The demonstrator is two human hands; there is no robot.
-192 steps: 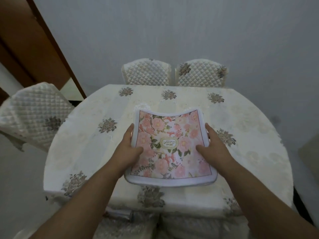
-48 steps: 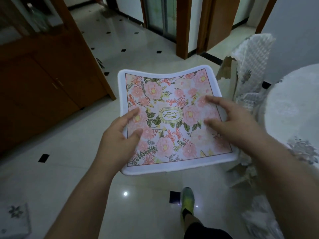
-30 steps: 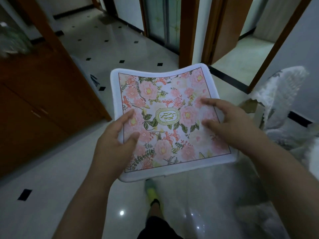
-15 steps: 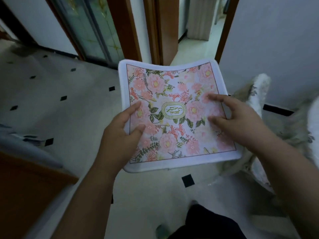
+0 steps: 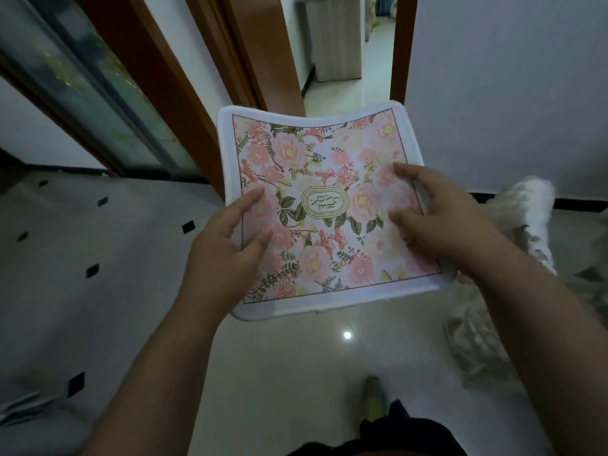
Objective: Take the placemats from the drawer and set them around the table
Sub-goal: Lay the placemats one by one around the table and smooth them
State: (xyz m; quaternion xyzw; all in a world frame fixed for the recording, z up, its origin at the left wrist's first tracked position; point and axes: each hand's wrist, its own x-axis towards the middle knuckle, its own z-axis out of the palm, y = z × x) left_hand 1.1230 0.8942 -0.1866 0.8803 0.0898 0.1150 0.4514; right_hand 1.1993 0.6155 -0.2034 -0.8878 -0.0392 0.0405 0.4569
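Observation:
A square placemat stack (image 5: 324,179) with pink flowers, a white border and a gold oval label is held flat in the air above the tiled floor. My left hand (image 5: 223,248) grips its near left edge with the thumb on top. My right hand (image 5: 441,222) holds the right side, fingers spread over the print. How many mats lie in the stack I cannot tell. The table is out of view.
A chair with a quilted white cover (image 5: 513,258) stands at the right, blurred. Ahead are a wooden door frame (image 5: 227,57), an open doorway (image 5: 345,51) and a glass sliding door (image 5: 82,87). My foot (image 5: 373,398) shows on the glossy floor below.
The view has turned from the table past a wooden cabinet toward the doorway. Both hands kept hold of the placemats throughout; the chair now lies at my right.

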